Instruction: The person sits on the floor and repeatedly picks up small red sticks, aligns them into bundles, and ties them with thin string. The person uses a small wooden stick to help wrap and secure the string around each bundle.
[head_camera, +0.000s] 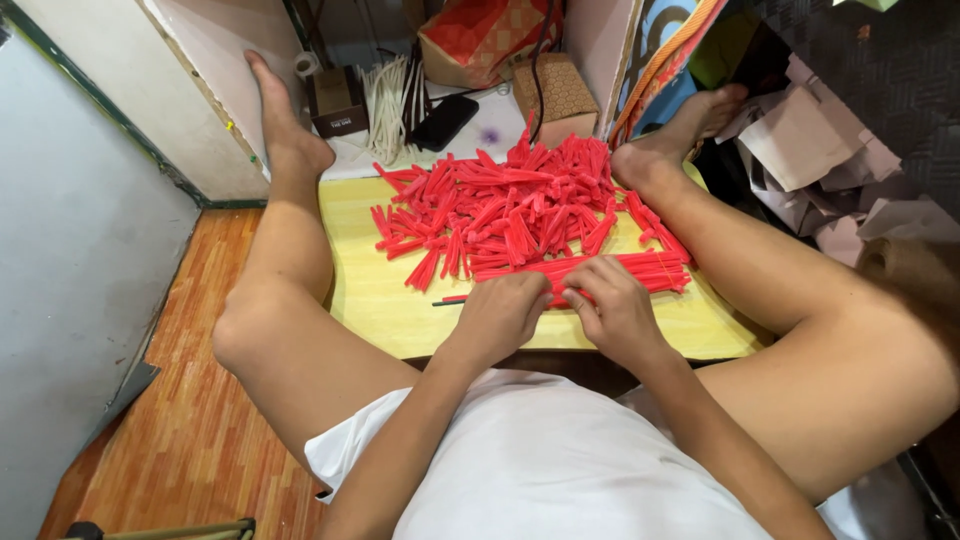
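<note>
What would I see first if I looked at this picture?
You would first see the big heap of bright red sticks spread over the middle of the yellow board. Right in front of it, the left hand and right hand rest on a long red bundle at the board's near edge.

There is one view only, from the camera on my head, tilted steeply down and forward over my lap. It sits close: my white shirt fills the bottom of the frame, my forearms run up from there, and my hands land just below the centre. The yellow bench takes the middle. My legs frame it on both sides, the wood floor shows at lower left, and boxes crowd the top edge.
</note>
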